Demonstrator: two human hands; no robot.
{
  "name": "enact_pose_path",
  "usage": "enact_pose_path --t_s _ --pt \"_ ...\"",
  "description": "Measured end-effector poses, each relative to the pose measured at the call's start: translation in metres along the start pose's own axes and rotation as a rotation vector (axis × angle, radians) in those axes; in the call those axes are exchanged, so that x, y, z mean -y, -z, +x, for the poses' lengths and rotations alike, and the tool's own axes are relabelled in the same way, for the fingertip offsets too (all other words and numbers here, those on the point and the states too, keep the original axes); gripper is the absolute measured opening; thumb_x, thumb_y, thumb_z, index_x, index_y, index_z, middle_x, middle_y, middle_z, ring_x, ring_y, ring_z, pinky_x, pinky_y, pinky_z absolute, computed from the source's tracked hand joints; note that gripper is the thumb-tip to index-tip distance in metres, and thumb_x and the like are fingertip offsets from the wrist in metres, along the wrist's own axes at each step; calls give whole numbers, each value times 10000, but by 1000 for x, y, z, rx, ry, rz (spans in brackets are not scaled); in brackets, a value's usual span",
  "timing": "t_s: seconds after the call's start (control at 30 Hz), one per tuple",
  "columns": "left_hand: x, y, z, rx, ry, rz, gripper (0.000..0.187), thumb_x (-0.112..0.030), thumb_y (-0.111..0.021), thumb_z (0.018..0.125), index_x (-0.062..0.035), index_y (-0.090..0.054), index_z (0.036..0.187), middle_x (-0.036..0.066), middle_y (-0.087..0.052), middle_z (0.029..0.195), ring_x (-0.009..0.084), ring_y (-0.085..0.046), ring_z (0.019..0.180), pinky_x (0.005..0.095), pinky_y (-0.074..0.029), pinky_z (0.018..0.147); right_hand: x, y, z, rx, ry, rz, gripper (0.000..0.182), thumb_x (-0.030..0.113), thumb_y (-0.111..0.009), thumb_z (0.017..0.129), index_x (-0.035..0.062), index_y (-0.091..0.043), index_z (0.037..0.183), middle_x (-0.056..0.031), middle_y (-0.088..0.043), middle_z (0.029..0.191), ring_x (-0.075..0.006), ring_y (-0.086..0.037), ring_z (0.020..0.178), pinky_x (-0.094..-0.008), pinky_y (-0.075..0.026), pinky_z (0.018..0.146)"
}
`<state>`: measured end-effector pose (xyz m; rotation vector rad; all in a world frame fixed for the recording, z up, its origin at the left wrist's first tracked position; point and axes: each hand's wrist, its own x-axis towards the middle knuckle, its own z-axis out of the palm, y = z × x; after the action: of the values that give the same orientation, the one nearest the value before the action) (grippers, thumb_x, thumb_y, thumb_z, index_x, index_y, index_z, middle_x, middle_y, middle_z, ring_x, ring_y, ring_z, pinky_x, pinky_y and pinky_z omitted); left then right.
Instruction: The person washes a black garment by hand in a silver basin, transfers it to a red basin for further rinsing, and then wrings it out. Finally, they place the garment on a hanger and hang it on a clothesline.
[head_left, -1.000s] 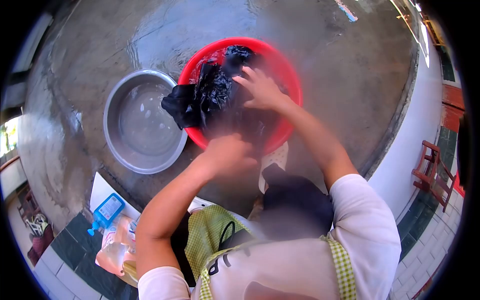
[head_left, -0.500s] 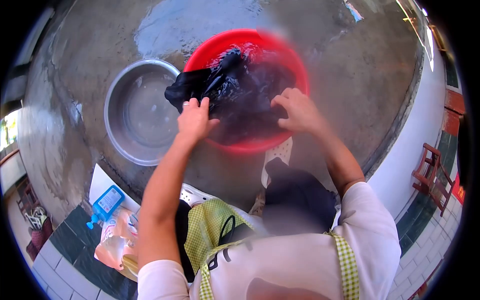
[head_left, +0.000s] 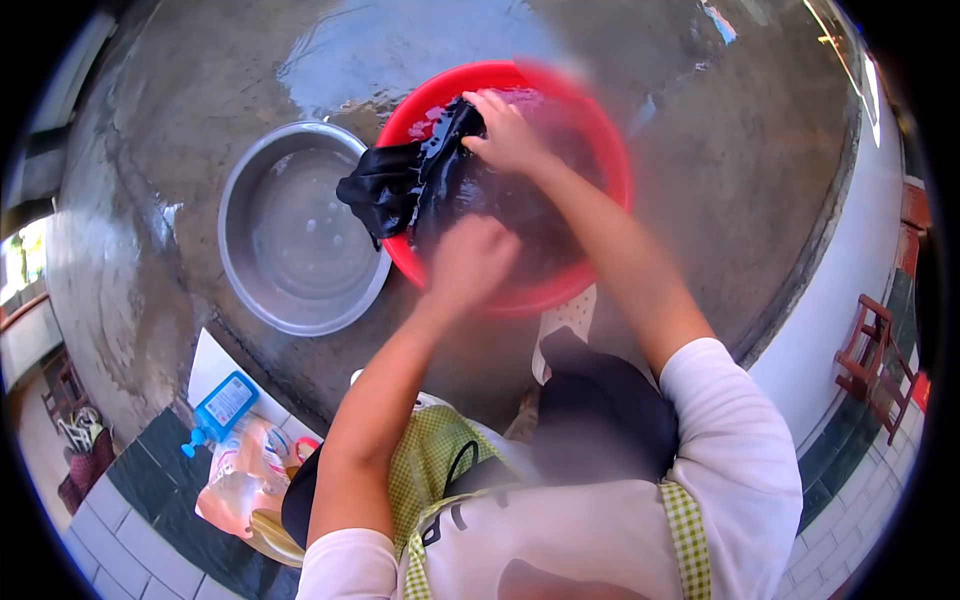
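Watching over two basins, I count one red basin (head_left: pixel 615 150) on the right and one metal basin (head_left: pixel 236 262) just beside it on the left. One black cloth (head_left: pixel 383 188) lies in the red one, its left end draped over the rim toward the metal one. My right hand (head_left: pixel 507 133) has its fingers open, thumb parted, at the cloth's far end. My left hand (head_left: pixel 474 258) is nearer me, over the basin's near left part, right of the draped end; its fingers look curled but blurred, so I cannot tell if they grip. Near left are one blue pump bottle (head_left: pixel 226 402), its label too small to read, and one pouch (head_left: pixel 246 478) with illegible printing.
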<state>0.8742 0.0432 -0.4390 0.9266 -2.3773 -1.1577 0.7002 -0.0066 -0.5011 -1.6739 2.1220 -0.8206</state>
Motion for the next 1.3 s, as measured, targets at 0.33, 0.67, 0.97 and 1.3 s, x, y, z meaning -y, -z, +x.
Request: enact_pose_path --t_s 0.33,0.67,0.97,1.3 --pt "60 25 67 -107 461 -881 285 -77 -596 788 -24 -570 1067 33 -585 896 72 -532 767 196 -428 714 26 55 -2 319 -432 857 153 207 -559 783 74 -617 733 38 -550 655 -56 -475 584 -213 -364 509" --pt "4 50 43 -113 450 -1163 142 -15 -562 777 -33 -546 916 -22 -536 768 30 -468 697 157 -372 647 49 78 -25 251 -409 976 117 24 -516 769 13 -584 864 -9 -567 804 -60 -504 748 -198 -405 699" --pt "-32 60 36 -141 509 -1237 125 -12 -561 781 5 -591 902 21 -594 816 61 -532 720 179 -429 688 75 86 -36 -52 -93 988 142 -15 -519 769 19 -595 884 63 -488 656 3 -409 590 -154 -325 532" --pt "-28 51 30 -224 529 -1399 42 -8 -569 769 -9 -597 801 22 -593 745 66 -536 657 192 -438 624 82 82 -42 43 -227 1189 142 -26 -497 757 12 -573 871 22 -558 688 -8 -487 631 -149 -373 570"
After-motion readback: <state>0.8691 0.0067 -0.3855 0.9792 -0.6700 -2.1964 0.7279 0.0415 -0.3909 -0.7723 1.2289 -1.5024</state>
